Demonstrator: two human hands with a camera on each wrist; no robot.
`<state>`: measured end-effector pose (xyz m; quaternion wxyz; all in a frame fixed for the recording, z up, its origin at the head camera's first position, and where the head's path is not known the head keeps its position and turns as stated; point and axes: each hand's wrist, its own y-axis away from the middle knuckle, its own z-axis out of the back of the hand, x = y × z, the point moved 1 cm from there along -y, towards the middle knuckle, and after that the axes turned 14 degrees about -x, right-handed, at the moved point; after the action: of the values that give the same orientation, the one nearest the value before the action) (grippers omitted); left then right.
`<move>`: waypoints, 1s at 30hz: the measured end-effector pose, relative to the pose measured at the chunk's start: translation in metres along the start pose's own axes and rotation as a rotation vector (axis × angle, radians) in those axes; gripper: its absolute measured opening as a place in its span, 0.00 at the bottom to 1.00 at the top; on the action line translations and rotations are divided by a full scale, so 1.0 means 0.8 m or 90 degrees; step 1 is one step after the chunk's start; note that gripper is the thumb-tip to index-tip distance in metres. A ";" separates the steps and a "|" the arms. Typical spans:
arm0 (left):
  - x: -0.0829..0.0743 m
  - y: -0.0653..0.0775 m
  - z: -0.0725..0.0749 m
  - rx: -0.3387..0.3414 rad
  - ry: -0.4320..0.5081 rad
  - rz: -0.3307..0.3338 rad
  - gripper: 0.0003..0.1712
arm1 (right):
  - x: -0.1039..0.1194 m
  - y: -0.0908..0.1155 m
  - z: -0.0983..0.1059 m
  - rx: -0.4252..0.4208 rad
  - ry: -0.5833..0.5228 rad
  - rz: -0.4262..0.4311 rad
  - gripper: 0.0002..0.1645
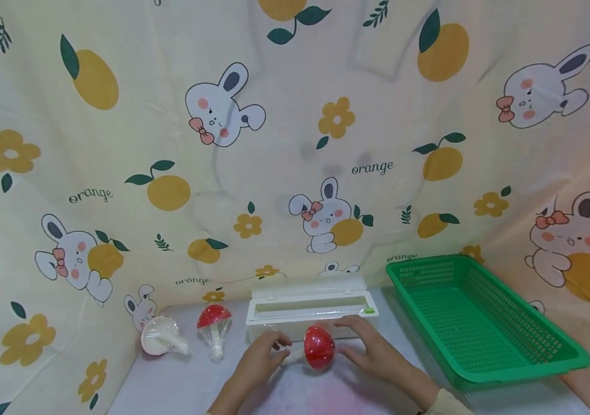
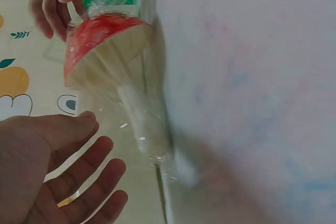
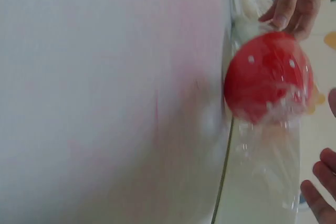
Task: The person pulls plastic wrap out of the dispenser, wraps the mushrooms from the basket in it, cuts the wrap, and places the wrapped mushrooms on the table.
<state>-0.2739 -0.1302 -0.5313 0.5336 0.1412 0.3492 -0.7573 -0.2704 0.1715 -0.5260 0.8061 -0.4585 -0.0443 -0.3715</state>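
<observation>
A toy mushroom (image 1: 319, 348) with a red, white-spotted cap and pale stem lies on its side, wrapped in clear film, in front of a white cling film dispenser (image 1: 311, 314). My left hand (image 1: 263, 358) is beside the stem end; in the left wrist view its fingers are spread and bent loosely, apart from the stem. On the cap side, my right hand (image 1: 373, 350) has its thumb and fingers parted, close to the cap. Loose film (image 3: 268, 166) trails from the cap in the right wrist view.
Two more film-wrapped mushrooms are at the left: one (image 1: 162, 336) tipped with its pale underside showing, another (image 1: 214, 331) with its red cap up. A green plastic basket (image 1: 523, 377) stands at the right. Patterned cloth (image 1: 284, 144) hangs behind the table.
</observation>
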 end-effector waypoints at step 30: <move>-0.080 -0.066 0.002 -0.022 0.031 -0.017 0.10 | -0.094 0.000 0.010 -0.138 -0.054 -0.376 0.55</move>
<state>-0.2962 -0.0762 -0.4724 0.5172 0.1452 0.3770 -0.7545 -0.3222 0.2195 -0.5522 0.6069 -0.5243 -0.1692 -0.5728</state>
